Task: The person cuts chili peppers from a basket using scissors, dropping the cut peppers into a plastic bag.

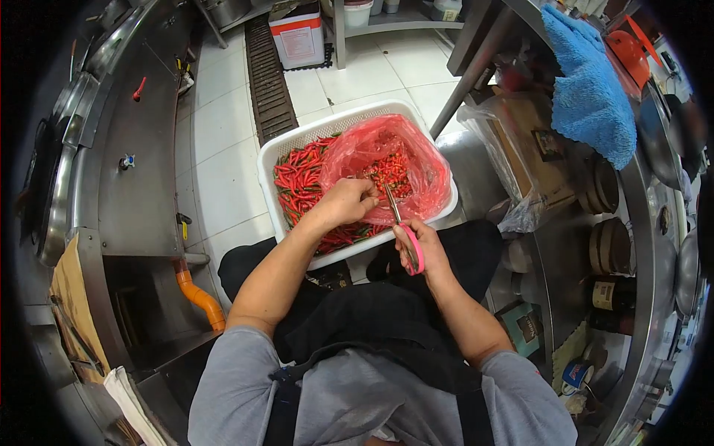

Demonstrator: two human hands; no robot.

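My right hand [425,251] grips a pair of scissors [393,204] by the pink handles, with the metal blades pointing away from me over a red plastic bag [428,160]. Cut pieces of red chili [390,172] lie inside the bag. My left hand [348,202] is closed at the bag's near left edge, its fingers curled together; what they hold is too small or hidden to make out. Whole red chilies [297,172], some with green stems, fill the left side of the white plastic basket [266,175], which also holds the bag.
The basket stands on a white tiled floor [223,145] before my knees. A metal drain grate [269,82] runs beyond it. Steel cabinets [137,193] flank me on the left, and shelves with pans and a blue towel [591,89] on the right. A white-and-red box [300,44] sits ahead.
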